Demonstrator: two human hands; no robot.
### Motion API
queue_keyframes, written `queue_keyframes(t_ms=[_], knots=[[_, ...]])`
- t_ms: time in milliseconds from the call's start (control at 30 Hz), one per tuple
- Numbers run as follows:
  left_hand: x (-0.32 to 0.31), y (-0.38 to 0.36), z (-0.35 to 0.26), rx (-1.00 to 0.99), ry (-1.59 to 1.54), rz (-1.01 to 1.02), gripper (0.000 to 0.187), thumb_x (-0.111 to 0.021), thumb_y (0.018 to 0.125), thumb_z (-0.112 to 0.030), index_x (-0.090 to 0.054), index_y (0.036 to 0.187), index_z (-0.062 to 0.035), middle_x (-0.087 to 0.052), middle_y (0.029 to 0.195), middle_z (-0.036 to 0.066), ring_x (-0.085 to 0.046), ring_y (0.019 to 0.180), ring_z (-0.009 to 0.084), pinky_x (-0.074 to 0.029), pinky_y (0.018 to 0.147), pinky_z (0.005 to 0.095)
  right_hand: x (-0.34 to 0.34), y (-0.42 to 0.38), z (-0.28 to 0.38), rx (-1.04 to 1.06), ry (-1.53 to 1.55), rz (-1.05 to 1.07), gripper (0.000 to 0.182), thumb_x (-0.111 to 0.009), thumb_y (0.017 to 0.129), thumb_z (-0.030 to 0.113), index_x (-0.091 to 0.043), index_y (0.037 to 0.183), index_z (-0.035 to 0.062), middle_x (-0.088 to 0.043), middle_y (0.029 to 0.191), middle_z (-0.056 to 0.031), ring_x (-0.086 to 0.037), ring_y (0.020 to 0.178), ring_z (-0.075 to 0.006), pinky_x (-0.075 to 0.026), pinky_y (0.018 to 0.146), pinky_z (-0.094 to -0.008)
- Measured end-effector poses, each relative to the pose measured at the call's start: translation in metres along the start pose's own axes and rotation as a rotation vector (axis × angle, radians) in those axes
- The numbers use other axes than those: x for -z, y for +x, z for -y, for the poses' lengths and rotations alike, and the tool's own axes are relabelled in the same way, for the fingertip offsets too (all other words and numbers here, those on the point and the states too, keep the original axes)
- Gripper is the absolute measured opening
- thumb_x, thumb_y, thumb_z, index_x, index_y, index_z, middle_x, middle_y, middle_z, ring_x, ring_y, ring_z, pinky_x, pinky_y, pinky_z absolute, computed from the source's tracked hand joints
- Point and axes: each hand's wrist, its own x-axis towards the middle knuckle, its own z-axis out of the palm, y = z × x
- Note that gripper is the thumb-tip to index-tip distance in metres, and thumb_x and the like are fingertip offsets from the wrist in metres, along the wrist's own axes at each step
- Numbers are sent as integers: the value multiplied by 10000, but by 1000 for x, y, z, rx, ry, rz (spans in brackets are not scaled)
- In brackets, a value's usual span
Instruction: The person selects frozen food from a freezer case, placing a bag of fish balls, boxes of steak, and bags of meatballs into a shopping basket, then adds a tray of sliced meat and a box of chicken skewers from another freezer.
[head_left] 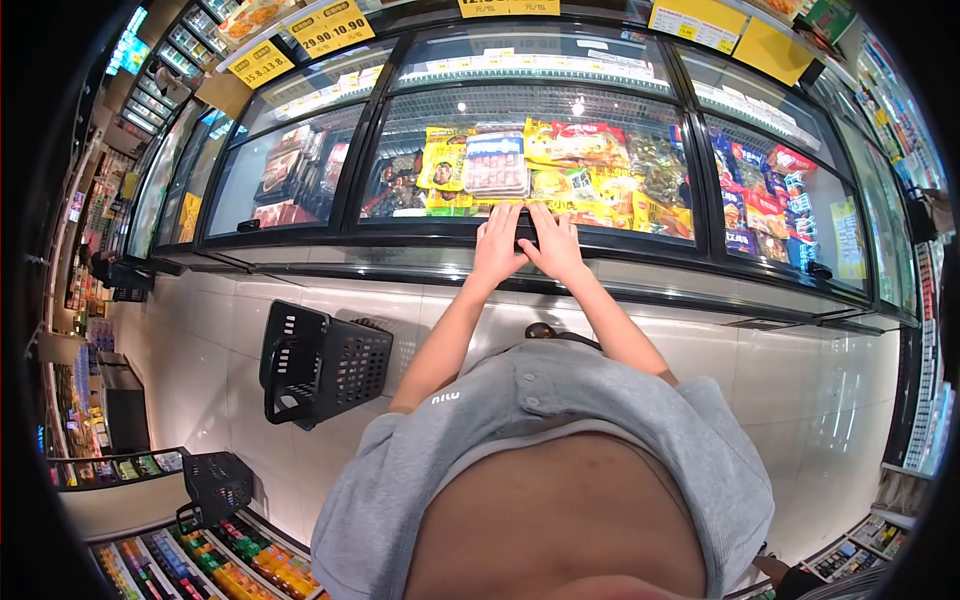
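Observation:
Both of my hands rest side by side on the front rim of a glass-lidded freezer (420,228). My left hand (499,247) lies with its fingers stretched forward over the black frame. Beside it, my right hand (555,243) touches the same frame, its fingers also extended and nothing in them. Behind the glass, just past my fingertips, are yellow food packets (600,190), a clear-topped pack of pinkish meat (496,165) and a red and yellow bag (590,143). The glass lid over them looks closed.
A black shopping basket (325,362) stands on the tiled floor (220,330) to my left. Another dark basket (217,487) is farther back, near shelves of bottles. Neighbouring freezer sections hold blue and red packets (765,200) and dark packs (290,180). Yellow price signs (335,27) hang above.

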Motion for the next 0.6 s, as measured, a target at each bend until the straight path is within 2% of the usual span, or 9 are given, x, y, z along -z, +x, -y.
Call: queue_keyframes(t_ms=[67, 167, 200, 367, 433, 600], knots=[[0, 0, -2, 11, 11, 13, 847, -733, 622, -186, -341, 1369, -109, -389, 1359, 150, -336, 1312, 305, -333, 992, 460, 12, 2, 4, -23, -15, 147, 819, -667, 764, 310, -233, 1424, 92, -329, 1429, -132, -431, 1180, -405, -390, 959, -507], [0, -1, -4, 26, 2, 23, 861, -736, 617, -161, -334, 1376, -104, -375, 1374, 154, -325, 1320, 311, -327, 1002, 462, 13, 9, 2, -22, -33, 244, 856, -672, 766, 300, -188, 1436, 79, -299, 1443, -149, -408, 1222, -416, -425, 931, -503], [1, 0, -3, 33, -1, 20, 866, -737, 615, -153, -331, 1378, -101, -369, 1380, 155, -320, 1323, 314, -325, 1005, 464, 13, 8, 4, -17, -55, 207, 863, -700, 742, 276, -216, 1427, 70, -313, 1440, -149, -436, 1203, -390, -410, 947, -497], [1, -4, 4, -24, -14, 11, 883, -719, 621, -152, -301, 1393, -56, -341, 1407, 164, -275, 1353, 316, -292, 1014, 478, 13, -2, 8, -9, -37, 127, 909, -693, 758, 293, -147, 1461, 110, -258, 1472, -126, -291, 1302, -435, -348, 950, -574], [6, -5, 2, -31, -40, 18, 906, -719, 623, -185, -283, 1406, -54, -322, 1417, 163, -263, 1355, 318, -278, 1018, 470, 11, -6, 5, 10, -66, 161, 939, -686, 763, 311, -105, 1474, 114, -166, 1516, -102, -240, 1336, -406, -303, 980, -565], [2, -6, 5, -30, 27, 32, 968, -721, 606, -186, -230, 1433, -71, -275, 1453, 140, -229, 1372, 296, -264, 1021, 453, -3, -7, 5, 27, -190, 141, 952, -652, 775, 388, -83, 1475, 83, -131, 1527, -104, -307, 1289, -380, -287, 983, -555]])
